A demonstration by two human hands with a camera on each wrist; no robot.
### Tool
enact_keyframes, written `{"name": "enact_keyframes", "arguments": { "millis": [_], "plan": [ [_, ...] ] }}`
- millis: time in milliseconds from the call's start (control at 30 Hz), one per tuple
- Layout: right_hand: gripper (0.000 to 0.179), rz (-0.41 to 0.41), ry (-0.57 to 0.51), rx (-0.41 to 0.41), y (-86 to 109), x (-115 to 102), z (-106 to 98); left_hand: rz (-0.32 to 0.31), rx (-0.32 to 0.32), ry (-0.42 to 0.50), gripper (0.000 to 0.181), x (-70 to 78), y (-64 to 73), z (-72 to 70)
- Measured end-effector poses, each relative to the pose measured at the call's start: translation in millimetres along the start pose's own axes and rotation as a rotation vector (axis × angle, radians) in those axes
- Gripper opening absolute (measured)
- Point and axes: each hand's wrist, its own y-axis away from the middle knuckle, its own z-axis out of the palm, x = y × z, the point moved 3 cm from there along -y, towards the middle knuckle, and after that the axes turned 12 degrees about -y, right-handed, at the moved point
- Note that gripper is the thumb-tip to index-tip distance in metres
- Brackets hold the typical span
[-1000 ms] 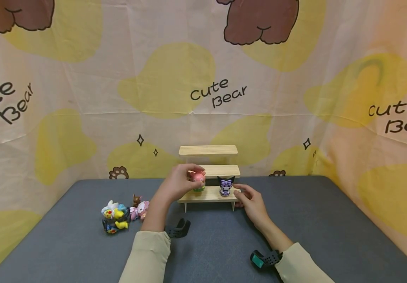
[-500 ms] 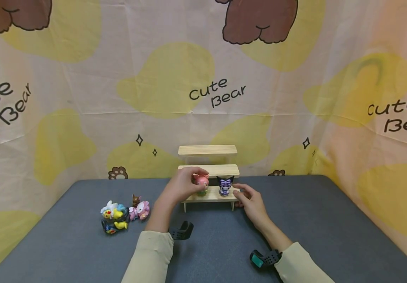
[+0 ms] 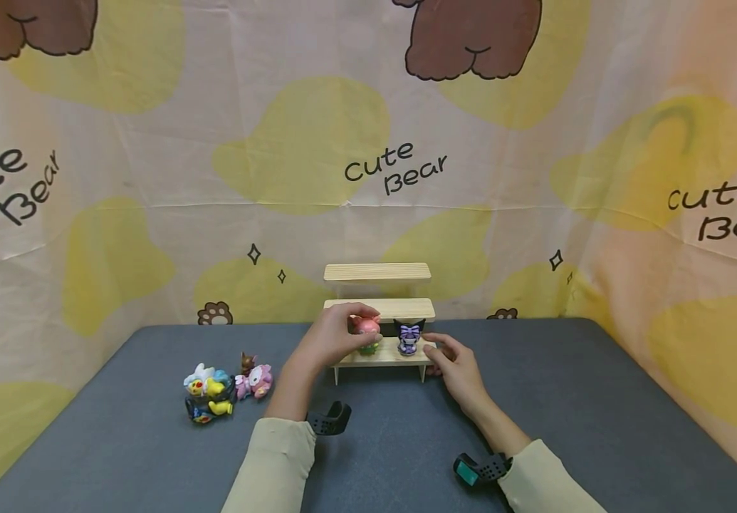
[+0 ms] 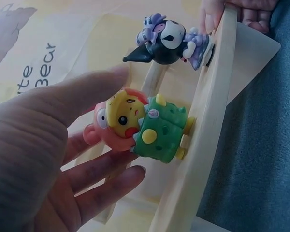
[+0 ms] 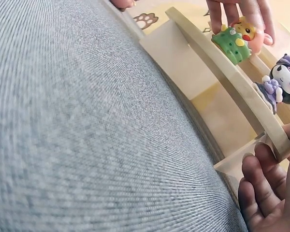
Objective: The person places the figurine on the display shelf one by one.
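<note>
My left hand (image 3: 326, 340) holds a small figurine (image 4: 162, 130) with a pink hood, yellow face and green spotted body, thumb on one side of its head and fingers on the other. Its yellow feet are at the lowest board of a pale wooden tiered display stand (image 3: 381, 362). A black and purple figurine (image 3: 409, 338) with a bow stands upright on the same board, to the right. At the board's right end, my right hand (image 3: 461, 370) grips the stand, with several fingers (image 5: 258, 183) curled beneath it.
Several colourful figurines (image 3: 211, 392) lie clustered on the dark grey table (image 3: 394, 456) at the left, beside a pink figurine (image 3: 255, 381) and a small brown one (image 3: 248, 363). Behind the table hangs a printed cloth (image 3: 304, 142). The stand's two upper boards (image 3: 377, 271) rise at the back.
My left hand has moved slightly to the right along the lowest board with the pink-hooded figurine, which now sits a little lower. My right hand stays at the stand's end.
</note>
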Motion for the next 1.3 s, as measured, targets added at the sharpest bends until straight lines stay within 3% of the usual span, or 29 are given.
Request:
{"name": "enact_keyframes", "arguments": {
  "millis": [400, 633, 900, 1300],
  "plan": [
    [0.028, 0.006, 0.003, 0.011, 1.8, -2.0, -0.4, 0.023, -0.05, 0.021, 0.04, -0.4, 0.5, -1.6],
    [0.028, 0.001, 0.015, 0.006, 1.0, -1.0, -0.2, 0.007, -0.04, 0.058, 0.034, -2.3, 1.1, -3.3],
    [0.029, -0.004, 0.023, 0.002, 0.5, -0.2, -0.4, 0.064, -0.056, 0.03, 0.032, -2.8, 3.1, -8.1],
    [0.028, 0.009, 0.011, 0.001, -0.2, 0.7, 0.1, 0.069, -0.063, 0.007, 0.033, -1.2, 3.9, -10.1]
  ]
}}
